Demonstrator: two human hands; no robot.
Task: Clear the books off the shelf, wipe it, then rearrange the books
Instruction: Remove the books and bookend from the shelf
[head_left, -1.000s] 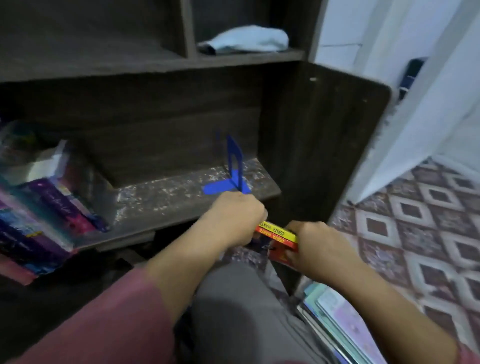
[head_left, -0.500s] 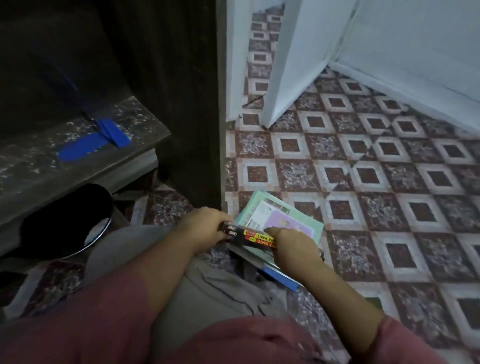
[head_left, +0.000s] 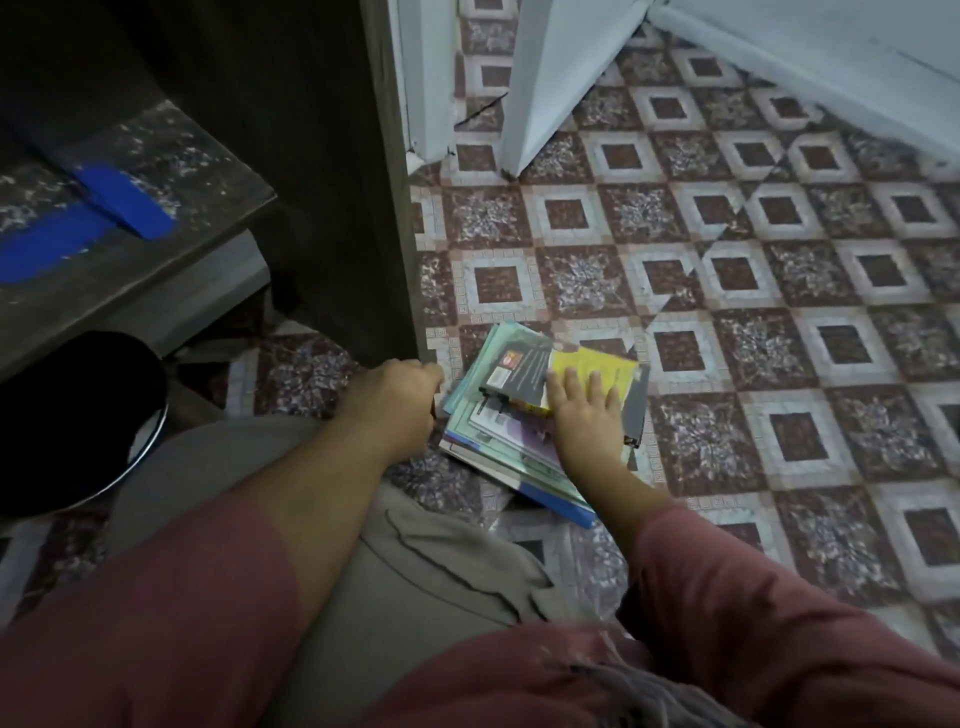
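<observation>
Head view: the right hand (head_left: 584, 410) lies open and flat, fingers straight and slightly spread, on the dark-and-yellow book (head_left: 524, 371) that tops the pile of books (head_left: 498, 441) on the tiled floor (head_left: 779, 312). Half a second ago both hands held this small batch just above the pile; a second ago it was at the shelf's front edge. It has now been set down, and the right hand presses it in place.

The left hand (head_left: 392, 397) has let go of the batch's end. It sits curled at the pile's left edge, beside the foot of the shelf unit's side panel (head_left: 337, 208); whether it grips anything cannot be told. Both forearms reach forward and down over the person's knee, with the sleeves pushed back.

The visible end of the shelf (head_left: 156, 291) carries only a blue bookend (head_left: 78, 228) and pale speckling that looks like dust. A second ago more books lay at its left end, now out of view, so clearing is probably unfinished and wiping has yet to begin. The pile is skewed and may slide as it grows.

Below the shelf is a dark round object with a bright rim (head_left: 78, 415). A white door (head_left: 540, 78) stands beyond.
</observation>
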